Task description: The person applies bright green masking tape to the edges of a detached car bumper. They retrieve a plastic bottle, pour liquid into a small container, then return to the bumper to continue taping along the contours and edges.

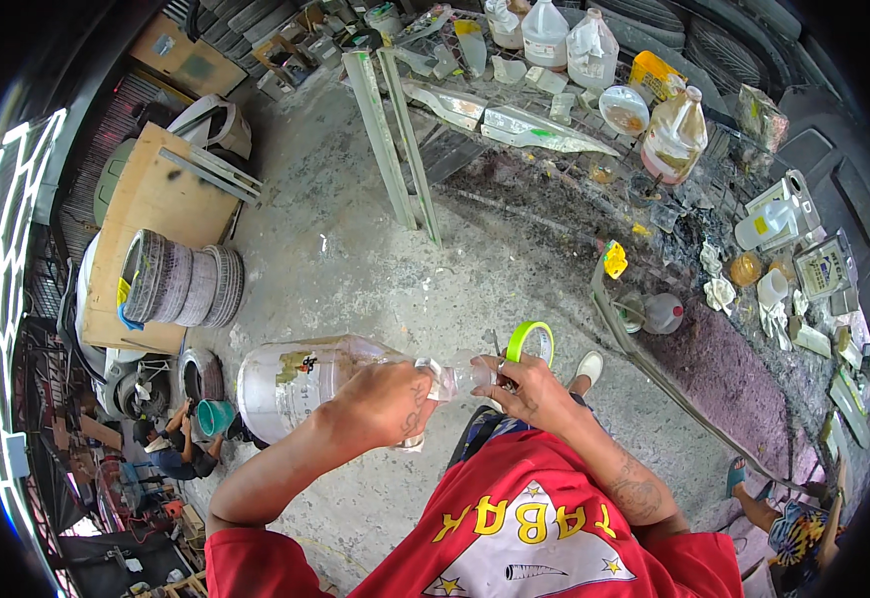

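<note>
My left hand (387, 401) grips the neck and handle end of a large clear plastic jug (300, 381), held on its side in front of my chest. My right hand (532, 387) sits at the jug's mouth, fingers closed on the clear cap end (473, 374). A roll of bright green tape (530, 340) hangs around the fingers of that right hand. Both forearms come up from a red shirt at the lower edge.
A cluttered metal workbench (594, 149) at the upper right holds plastic jugs (672, 135), tubs and rags. Wheel rims (181, 279) lie on a wooden board at left. Pale metal strips (395, 140) lean on the bench. Another person crouches at lower left (171, 448), and a further person sits at lower right (794, 518).
</note>
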`<state>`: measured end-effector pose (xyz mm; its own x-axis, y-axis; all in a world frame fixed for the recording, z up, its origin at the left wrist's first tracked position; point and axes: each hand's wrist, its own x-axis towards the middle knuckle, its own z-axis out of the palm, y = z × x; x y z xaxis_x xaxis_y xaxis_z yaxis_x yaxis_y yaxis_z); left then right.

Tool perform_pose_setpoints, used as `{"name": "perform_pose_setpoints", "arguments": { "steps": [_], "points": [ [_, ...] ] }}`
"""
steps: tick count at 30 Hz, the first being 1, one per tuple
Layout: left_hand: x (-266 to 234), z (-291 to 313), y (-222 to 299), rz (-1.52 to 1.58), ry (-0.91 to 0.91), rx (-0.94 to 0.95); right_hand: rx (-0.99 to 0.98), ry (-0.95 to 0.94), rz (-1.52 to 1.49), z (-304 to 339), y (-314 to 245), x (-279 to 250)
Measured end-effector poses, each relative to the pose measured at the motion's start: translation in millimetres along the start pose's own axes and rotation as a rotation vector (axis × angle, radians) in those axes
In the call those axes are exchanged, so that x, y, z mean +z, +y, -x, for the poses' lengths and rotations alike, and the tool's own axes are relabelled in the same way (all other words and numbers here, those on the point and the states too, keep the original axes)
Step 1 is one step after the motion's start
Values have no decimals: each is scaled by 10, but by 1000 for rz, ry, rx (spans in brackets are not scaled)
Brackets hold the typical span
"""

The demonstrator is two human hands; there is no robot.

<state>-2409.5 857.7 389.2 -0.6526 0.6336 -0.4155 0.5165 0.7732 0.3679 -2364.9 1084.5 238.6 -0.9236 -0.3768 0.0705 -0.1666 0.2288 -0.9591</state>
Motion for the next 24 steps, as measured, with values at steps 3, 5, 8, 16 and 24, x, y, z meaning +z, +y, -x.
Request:
{"name": "perform_pose_setpoints", "arguments": {
  "steps": [3, 5, 8, 16, 24],
  "points": [
    [-16, -3, 7, 28, -15, -12, -31, 15, -5, -2, 51, 36],
    [-21, -2, -10, 33, -22, -12, -35, 17, -12, -12, 68, 64],
    [-11, -1, -16, 19, -19, -7, -27, 14, -14, -19, 57, 66],
    [-4, -26, -50, -13, -59, -33, 7, -2, -40, -62, 48, 88],
    [20, -24, -110, -44, -46, -24, -1, 1, -45, -110, 49, 100]
  ]
}}
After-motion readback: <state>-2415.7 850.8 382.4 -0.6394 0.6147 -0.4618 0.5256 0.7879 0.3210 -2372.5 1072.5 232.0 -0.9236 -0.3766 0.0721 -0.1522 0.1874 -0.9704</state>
